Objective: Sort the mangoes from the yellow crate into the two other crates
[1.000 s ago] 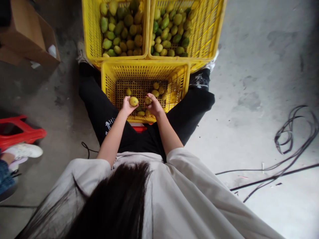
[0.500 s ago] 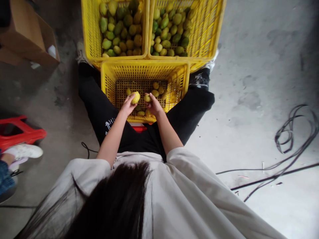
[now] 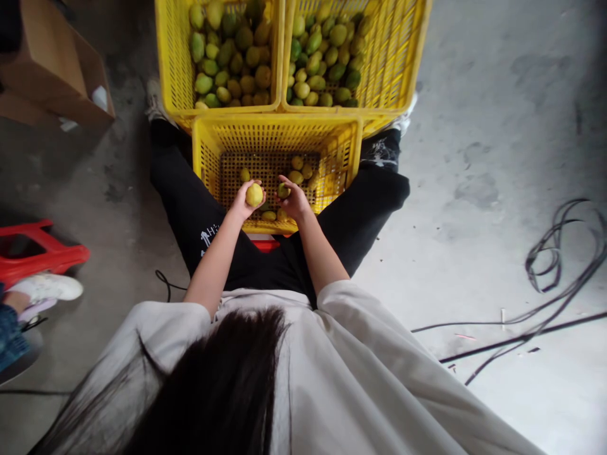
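Observation:
Over the near yellow crate (image 3: 279,129), my left hand (image 3: 243,201) holds a yellow lemon (image 3: 255,194) resting on the palm and curled fingers. My right hand (image 3: 294,201) grips a darker, greenish lemon (image 3: 283,190) between thumb and fingers, a short gap from the left hand. Several loose lemons (image 3: 296,176) lie on the crate's mesh bottom, most of them beyond and to the right of my right hand. A single lemon (image 3: 245,174) sits beyond my left hand, and another (image 3: 268,215) lies between the wrists, near the close wall.
Two larger yellow crates, the left one (image 3: 175,63) and the right one (image 3: 396,57), hold many green and yellow lemons. A cardboard box (image 3: 57,60) stands far left, above a red stool (image 3: 42,256) and another person's shoe (image 3: 50,287). Black cables (image 3: 564,294) lie at right.
The left-hand lemon has turned and come slightly lower in the palm, with an end now facing up. The right-hand lemon has also rolled a little between the fingers.

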Demonstrator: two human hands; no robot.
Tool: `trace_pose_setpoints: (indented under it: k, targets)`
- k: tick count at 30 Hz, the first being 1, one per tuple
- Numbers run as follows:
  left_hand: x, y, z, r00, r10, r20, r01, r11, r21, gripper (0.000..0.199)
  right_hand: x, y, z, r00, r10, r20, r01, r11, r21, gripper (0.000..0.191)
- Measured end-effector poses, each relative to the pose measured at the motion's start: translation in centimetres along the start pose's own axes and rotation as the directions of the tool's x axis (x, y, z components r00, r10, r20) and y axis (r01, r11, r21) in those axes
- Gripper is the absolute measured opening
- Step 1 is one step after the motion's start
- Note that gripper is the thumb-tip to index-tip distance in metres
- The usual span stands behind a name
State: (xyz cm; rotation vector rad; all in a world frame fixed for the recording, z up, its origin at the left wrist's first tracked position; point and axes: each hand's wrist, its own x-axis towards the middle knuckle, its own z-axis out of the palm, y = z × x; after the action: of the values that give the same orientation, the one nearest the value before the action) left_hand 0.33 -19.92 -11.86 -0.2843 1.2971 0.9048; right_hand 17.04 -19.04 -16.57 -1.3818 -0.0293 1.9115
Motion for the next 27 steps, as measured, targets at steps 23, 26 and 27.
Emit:
trace_pose_setpoints:
  k: [23, 26, 27]
  targets:
    - [1.7, -0.8, -0.7, 0.983, 0.163, -0.082, -0.16, 0.986, 0.047, 0.029, 0.5, 0.1, 0.1, 1.0, 0.019, -0.016, -0.019, 0.999, 0.028, 0.034]
    - [1.6, -0.6, -0.8, 0.985, 0.132, -0.107, -0.13, 0.991, 0.027, 0.025, 0.8, 0.2, 0.2, 0.998, 0.041, -0.047, -0.035, 0.992, 0.121, 0.034]
    - [1.6, -0.4, -0.7, 0.989, 0.101, -0.111, -0.1, 0.995, 0.013, 0.022, 0.9, 0.2, 0.2, 0.998, 0.034, -0.051, -0.027, 0.991, 0.134, 0.031]
